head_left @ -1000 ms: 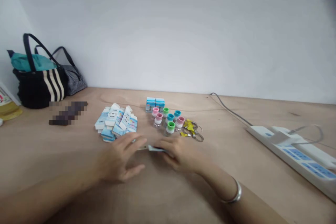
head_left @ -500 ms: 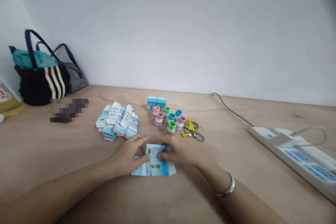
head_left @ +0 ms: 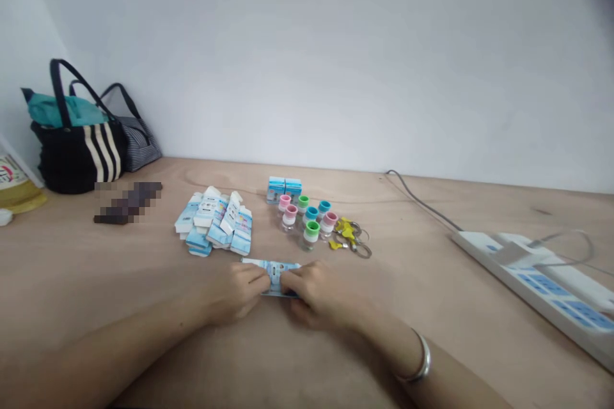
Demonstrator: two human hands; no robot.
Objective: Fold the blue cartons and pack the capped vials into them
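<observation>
A blue and white printed cardboard box (head_left: 275, 273), folded narrow, lies between my hands near the middle of the table. My left hand (head_left: 240, 291) is closed on its left end, fingers curled over the card. On the right end my right hand (head_left: 311, 294) grips it with the thumb and fingers bent. Both hands hide the box's ends. Beyond them stand several small clear bottles (head_left: 311, 234) with pink, green and blue collars. Yellow tags with wire loops (head_left: 349, 233) lie to their right. A pile of flattened and part-folded boxes (head_left: 215, 220) sits to the left.
Behind the bottles are two banded stacks of blue leaflets (head_left: 284, 188). A white power strip (head_left: 542, 287) with a grey cable (head_left: 422, 201) lies at the right. Bags (head_left: 79, 147), a bottle of yellow liquid (head_left: 19, 188) and a blurred dark object (head_left: 128, 203) are at the left.
The box lay spread open half a second ago; now it is folded into a narrow strip. My fingers, earlier stretched over it, have curled closed on its two ends.
</observation>
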